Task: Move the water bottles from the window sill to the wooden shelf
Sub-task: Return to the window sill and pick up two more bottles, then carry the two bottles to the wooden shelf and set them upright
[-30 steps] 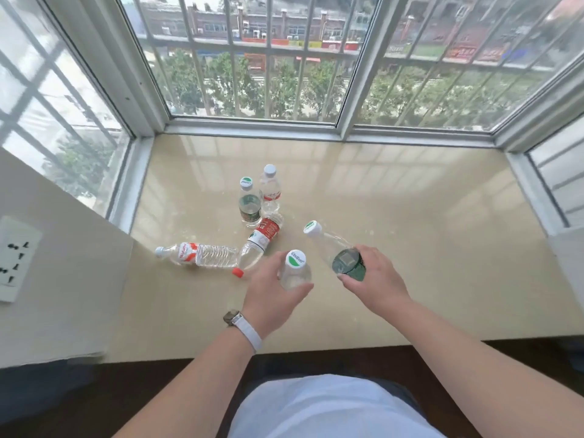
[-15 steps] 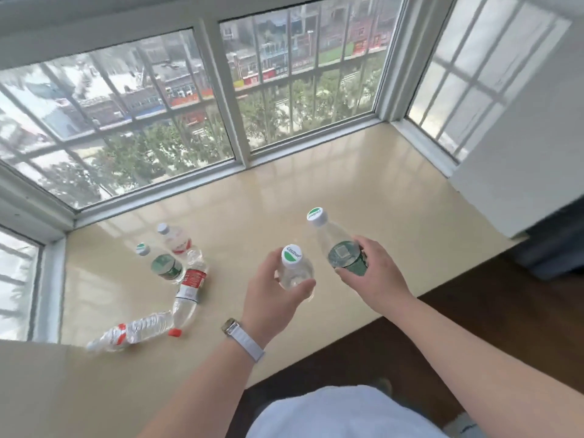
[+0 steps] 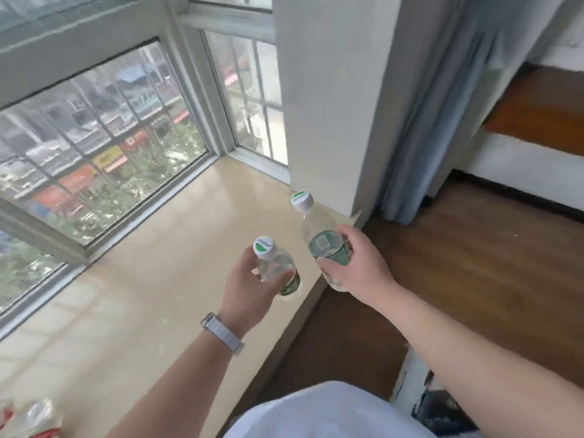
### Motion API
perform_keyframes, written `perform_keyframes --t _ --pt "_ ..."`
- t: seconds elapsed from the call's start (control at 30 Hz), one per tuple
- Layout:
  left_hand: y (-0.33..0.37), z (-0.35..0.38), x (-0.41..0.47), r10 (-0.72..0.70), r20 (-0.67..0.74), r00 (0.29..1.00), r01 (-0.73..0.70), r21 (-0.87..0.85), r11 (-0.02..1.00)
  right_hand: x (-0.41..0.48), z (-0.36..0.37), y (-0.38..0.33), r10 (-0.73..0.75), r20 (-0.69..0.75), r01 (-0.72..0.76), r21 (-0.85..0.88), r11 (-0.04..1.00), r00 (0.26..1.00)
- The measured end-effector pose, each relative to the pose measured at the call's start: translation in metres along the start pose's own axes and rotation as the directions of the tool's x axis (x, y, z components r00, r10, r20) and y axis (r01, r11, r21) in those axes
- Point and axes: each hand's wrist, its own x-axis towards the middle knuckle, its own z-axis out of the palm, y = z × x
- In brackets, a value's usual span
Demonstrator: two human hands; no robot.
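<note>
My left hand (image 3: 249,292) grips a clear water bottle (image 3: 275,263) with a green label and a white cap, held above the front edge of the beige window sill (image 3: 151,279). My right hand (image 3: 357,263) holds a second green-label bottle (image 3: 319,229), tilted with its cap up and to the left, near the sill's right end. A red-label bottle (image 3: 34,418) lies blurred at the bottom left corner on the sill. A wooden surface (image 3: 543,109) shows at the upper right.
A white wall pillar (image 3: 328,90) and a grey-blue curtain (image 3: 436,99) stand to the right of the sill. Dark wooden floor (image 3: 474,263) lies beyond. Barred windows (image 3: 94,134) border the sill at left and back.
My view has swung right, away from the bottles left on the sill, towards the pillar, curtain and floor. Both hands keep their bottles and have moved right with the turn.
</note>
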Motion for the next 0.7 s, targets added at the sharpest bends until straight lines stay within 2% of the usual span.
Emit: perform_keyframes --t 0.17,0.37,0.6,0.7 --pt "0.047 0.069 0.039 0.103 0.172 0.980 -0.102 -0.016 0.995 0.000 -0.066 0.034 0.106 -0.204 -0.090 0.087 0.992 0.973" --pt "0.088 0.140 0.074 0.203 0.365 0.909 -0.207 -0.027 0.978 -0.012 -0.124 0.066 0.216 -0.360 -0.171 0.154 0.973 0.908" --pt "0.125 0.229 0.128 0.259 0.553 0.792 -0.313 0.003 0.950 -0.007 -0.178 0.108 0.406 -0.500 -0.374 0.167 0.912 0.765" --pt "0.138 0.273 0.166 0.246 0.636 0.731 -0.312 -0.009 0.950 0.017 -0.199 0.131 0.466 -0.550 -0.440 0.189 0.878 0.693"
